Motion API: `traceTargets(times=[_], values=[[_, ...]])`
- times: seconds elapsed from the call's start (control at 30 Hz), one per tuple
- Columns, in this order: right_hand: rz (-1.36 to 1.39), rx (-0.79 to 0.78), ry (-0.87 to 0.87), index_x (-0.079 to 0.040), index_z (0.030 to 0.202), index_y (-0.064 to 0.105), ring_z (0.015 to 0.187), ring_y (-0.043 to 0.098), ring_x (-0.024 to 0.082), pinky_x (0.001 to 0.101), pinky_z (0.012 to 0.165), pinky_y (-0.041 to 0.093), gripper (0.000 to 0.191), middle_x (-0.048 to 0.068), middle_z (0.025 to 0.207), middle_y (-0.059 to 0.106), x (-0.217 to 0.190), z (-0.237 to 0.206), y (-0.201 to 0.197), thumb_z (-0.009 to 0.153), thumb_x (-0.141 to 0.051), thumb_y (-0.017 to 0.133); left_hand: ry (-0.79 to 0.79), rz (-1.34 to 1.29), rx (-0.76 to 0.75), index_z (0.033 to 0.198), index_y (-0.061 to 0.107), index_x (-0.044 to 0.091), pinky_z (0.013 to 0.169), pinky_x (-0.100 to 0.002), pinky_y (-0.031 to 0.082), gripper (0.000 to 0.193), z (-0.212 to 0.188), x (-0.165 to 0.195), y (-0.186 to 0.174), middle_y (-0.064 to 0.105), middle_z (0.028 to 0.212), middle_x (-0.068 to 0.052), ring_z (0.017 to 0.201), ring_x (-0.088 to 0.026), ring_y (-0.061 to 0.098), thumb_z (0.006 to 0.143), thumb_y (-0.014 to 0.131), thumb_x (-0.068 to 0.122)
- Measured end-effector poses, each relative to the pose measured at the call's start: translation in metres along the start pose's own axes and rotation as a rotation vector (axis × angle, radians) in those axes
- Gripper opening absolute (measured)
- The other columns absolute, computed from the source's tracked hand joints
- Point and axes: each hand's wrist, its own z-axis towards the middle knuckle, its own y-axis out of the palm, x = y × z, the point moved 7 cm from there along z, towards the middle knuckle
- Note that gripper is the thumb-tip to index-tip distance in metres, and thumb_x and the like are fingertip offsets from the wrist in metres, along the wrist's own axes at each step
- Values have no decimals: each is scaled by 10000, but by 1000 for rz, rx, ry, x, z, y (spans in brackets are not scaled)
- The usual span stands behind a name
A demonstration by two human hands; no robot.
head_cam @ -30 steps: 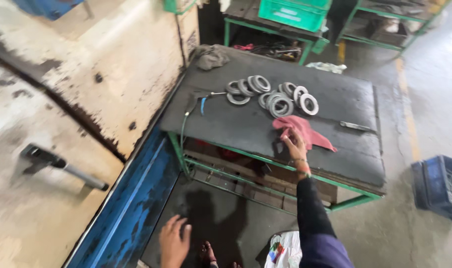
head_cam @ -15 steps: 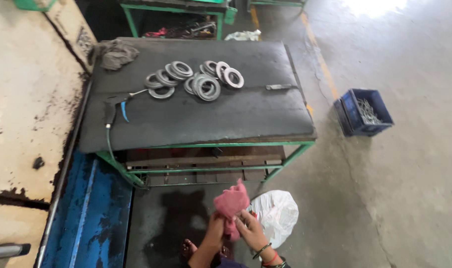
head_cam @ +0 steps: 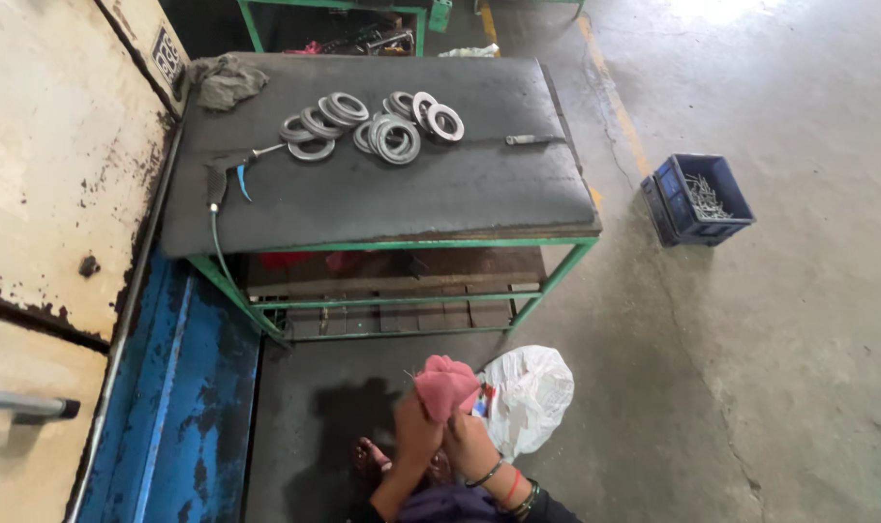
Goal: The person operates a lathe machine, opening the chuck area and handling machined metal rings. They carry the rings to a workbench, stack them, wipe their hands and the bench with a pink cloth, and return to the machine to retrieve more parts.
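Observation:
Both of my hands are low in the head view, close to my body, bunched around a pink-red cloth (head_cam: 446, 384). My left hand (head_cam: 416, 433) grips it from below on the left and my right hand (head_cam: 470, 444), with bangles at the wrist, grips it from the right. Ahead stands a green-framed table with a dark mat top (head_cam: 382, 199). On the mat lie several grey metal rings (head_cam: 373, 121), an air blow gun with a hose (head_cam: 223, 174), a small metal rod (head_cam: 532, 139) and a grey rag (head_cam: 226, 79).
A white plastic bag (head_cam: 530, 392) lies on the floor right of my hands. A blue crate (head_cam: 697, 199) of metal parts sits on the concrete at right. A worn cream and blue machine (head_cam: 63, 194) flanks the left. More green racks (head_cam: 344, 19) stand behind the table.
My right hand took the pink-red cloth off the table and drew it down to my body, where my left hand joined it. The view pulled back from the table.

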Motion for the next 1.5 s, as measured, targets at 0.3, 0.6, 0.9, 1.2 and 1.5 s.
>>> traceTargets(times=[0.3,0.6,0.9,1.2,1.5], values=[[23,70,-140,21,934,592,779,641,465,499,659,502,79,251,800,657,-45,-77,-22,889,-45,595,-10,-18,-28,947,722,15,692,-389,576,207,-55,16,2,755,830,-196,772,-294,764,742,693,21],[3,67,-202,8,963,634,768,662,418,461,655,515,92,216,787,657,-75,-108,-53,898,-56,640,-176,-331,-60,951,700,-29,523,-331,511,255,-74,14,20,713,793,-84,651,-119,634,748,577,-123],[96,212,-245,0,1095,736,751,756,302,360,678,572,270,180,854,747,-80,-119,-80,830,-27,693,-330,-630,-89,993,674,-26,397,-279,382,166,-87,1,43,615,709,-67,504,-103,535,932,520,-40],[458,170,36,48,1057,741,789,698,200,333,710,552,165,132,878,748,-25,-119,-60,938,-53,687,-276,-720,-193,1120,685,-37,591,-288,474,309,-90,3,44,685,938,-55,735,-125,604,844,550,-79],[750,507,-117,-43,1313,533,1437,485,248,379,1185,410,367,119,1547,471,13,-110,-66,1004,-178,679,514,18,-188,1142,532,-47,785,-504,490,479,-113,105,36,595,999,-269,894,-494,587,756,756,127]])
